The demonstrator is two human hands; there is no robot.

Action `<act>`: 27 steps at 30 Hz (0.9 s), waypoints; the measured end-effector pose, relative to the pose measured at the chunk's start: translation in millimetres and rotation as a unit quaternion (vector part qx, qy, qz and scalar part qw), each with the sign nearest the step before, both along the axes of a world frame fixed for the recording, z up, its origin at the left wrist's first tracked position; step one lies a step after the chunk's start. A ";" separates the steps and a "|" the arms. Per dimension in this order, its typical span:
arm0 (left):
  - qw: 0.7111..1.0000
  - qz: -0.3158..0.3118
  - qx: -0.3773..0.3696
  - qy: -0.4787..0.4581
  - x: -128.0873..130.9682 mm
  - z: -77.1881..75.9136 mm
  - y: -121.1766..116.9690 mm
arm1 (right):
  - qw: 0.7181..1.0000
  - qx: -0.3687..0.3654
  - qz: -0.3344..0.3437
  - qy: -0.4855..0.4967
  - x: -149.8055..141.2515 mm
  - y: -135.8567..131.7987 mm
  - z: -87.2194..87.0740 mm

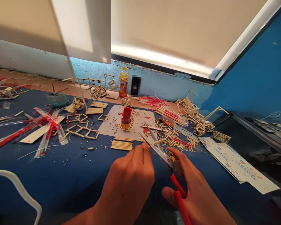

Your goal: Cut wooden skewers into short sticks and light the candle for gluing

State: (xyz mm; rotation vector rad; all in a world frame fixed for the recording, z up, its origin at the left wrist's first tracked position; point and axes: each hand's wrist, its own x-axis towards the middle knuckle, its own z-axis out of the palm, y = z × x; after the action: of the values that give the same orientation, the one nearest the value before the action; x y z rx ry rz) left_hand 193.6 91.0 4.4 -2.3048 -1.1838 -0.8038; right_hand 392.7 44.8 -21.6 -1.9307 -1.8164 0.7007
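Note:
My right hand (pixel 189 178) is closed round the red handles of a pair of scissors (pixel 165 156), whose blades point up and to the left and stand apart. A yellow piece with a ring end (pixel 172 155) shows beside its fingers. My left hand (pixel 131 175) is closed in a pinch just left of the blades. From its fingertips a thin wooden stick (pixel 159 141) seems to run across the blades; the fingers hide its near end. Just beyond my left hand lies a row of cut wooden sticks (pixel 121 144) on the blue table (pixel 84 172).
A red cylinder on a yellow base (pixel 125 118) stands on a white sheet (pixel 110 125) with scattered bits. Short stick pieces (pixel 178 137) are heaped to the right. Stick frames (pixel 83 130) and red plastic wrappers (pixel 49 128) lie left. A drink bottle (pixel 123 82) stands behind.

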 end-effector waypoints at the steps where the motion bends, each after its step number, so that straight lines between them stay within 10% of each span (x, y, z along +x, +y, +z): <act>1: 1.000 0.003 0.007 0.006 0.2 0.8 -0.5 | 1.000 -0.005 -0.004 -0.001 -1.8 1.8 1.8; 27: 0.975 -0.182 -0.064 -0.109 -9.0 -14.5 5.1 | 0.989 0.038 0.030 0.138 -2.1 -17.1 -3.6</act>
State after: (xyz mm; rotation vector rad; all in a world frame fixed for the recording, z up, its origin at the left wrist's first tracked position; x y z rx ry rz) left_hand 184.6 96.0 -10.1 -2.6385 -0.9299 -1.1680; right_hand 390.6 27.7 -25.1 -1.6454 -1.7084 0.8573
